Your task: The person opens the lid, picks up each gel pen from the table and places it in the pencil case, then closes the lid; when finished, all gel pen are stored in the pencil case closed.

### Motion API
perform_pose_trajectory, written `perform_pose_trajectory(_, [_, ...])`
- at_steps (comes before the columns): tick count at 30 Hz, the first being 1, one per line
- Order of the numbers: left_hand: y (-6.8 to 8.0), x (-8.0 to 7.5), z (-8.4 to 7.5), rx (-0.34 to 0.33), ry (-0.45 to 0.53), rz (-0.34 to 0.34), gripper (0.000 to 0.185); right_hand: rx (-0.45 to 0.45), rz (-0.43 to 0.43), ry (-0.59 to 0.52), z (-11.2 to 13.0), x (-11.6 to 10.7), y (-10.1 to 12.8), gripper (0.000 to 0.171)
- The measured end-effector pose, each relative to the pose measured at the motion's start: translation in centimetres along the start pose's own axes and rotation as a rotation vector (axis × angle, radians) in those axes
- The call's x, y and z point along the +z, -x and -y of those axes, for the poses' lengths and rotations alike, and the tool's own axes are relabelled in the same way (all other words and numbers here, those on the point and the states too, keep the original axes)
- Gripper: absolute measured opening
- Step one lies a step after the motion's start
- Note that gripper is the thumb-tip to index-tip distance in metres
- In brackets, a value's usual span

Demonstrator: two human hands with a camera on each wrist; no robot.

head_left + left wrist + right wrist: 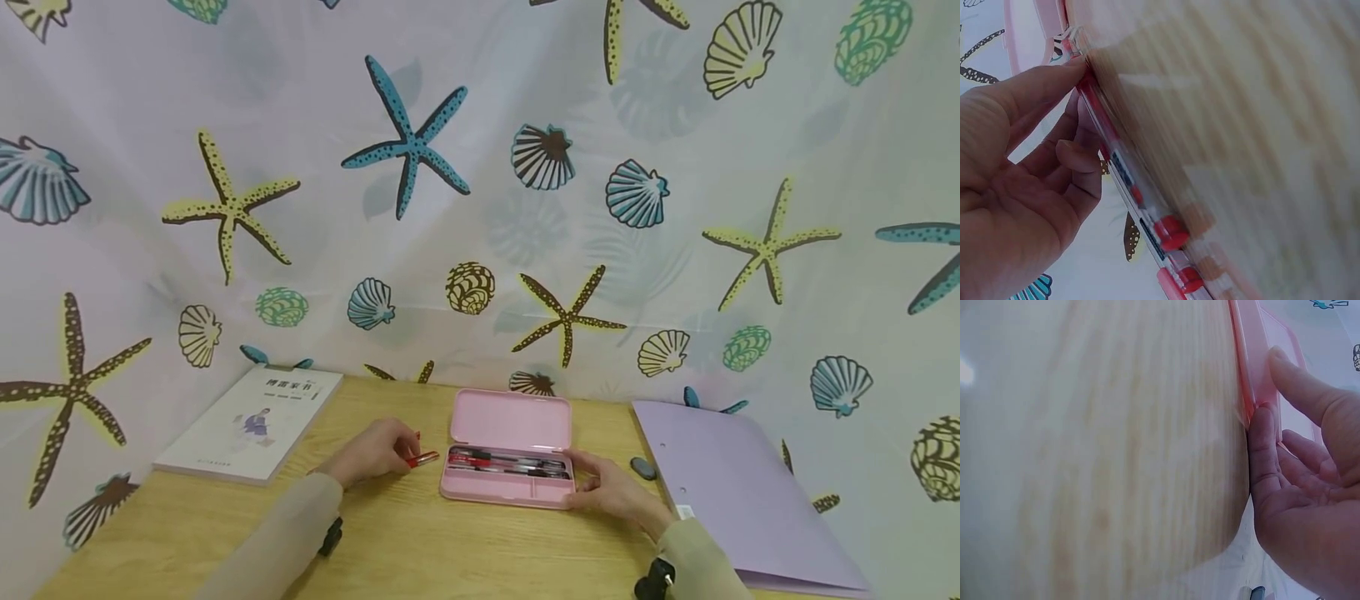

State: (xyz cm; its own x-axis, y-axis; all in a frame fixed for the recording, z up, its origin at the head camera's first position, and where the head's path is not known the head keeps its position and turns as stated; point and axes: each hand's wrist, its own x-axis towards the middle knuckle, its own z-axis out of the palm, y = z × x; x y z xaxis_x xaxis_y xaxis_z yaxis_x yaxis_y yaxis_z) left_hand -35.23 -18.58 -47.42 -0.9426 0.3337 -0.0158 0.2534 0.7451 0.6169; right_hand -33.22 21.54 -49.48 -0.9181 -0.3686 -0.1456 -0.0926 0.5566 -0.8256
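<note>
My left hand [381,452] pinches red pens [423,458] between thumb and fingers, just left of the pencil case. In the left wrist view, clear-barrelled pens [1113,134] with red end caps run down from the fingertips; some of their length lies behind the hand. The pink pencil case [480,493] stands with its lid [512,419] raised at the back. Inside lie several pens [517,461], black and red. At the case's right end, my right hand [617,492] grips it, the finger and thumb spread along that end.
A white book [251,425] lies at the left on the wooden table [390,542]. To the right is a purple folder [738,492], with a small dark oval object [642,468] beside it. A curtain [480,250] with shells and starfish hangs behind the table.
</note>
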Motion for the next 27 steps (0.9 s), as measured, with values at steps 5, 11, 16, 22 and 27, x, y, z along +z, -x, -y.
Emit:
perform_pose_trajectory(5, [-0.4, 0.2, -0.3, -0.046, -0.010, 0.003, 0.020, 0.009, -0.005, 0.002, 0.1, 0.0, -0.1, 0.085])
perform_pose_trajectory(11, [-0.7, 0.3, -0.6, -0.090, 0.053, -0.006, 0.027, -0.023, 0.008, -0.017, 0.0, -0.1, -0.1, 0.085])
perform_pose_trajectory(16, [-0.6, 0.3, -0.5, -0.125, 0.088, -0.018, 0.031, -0.029, 0.015, -0.023, 0.0, -0.1, 0.0, 0.085])
perform_pose_trajectory(22, [-0.6, 0.2, -1.0, -0.157, 0.202, -0.041, 0.036, -0.024, 0.012, -0.016, 0.1, -0.2, 0.0, 0.086])
perform_pose_trajectory(27, [-1.0, 0.6, -1.1, -0.121, 0.241, -0.074, 0.036, -0.034, 0.017, -0.035, -0.1, -0.2, -0.1, 0.086])
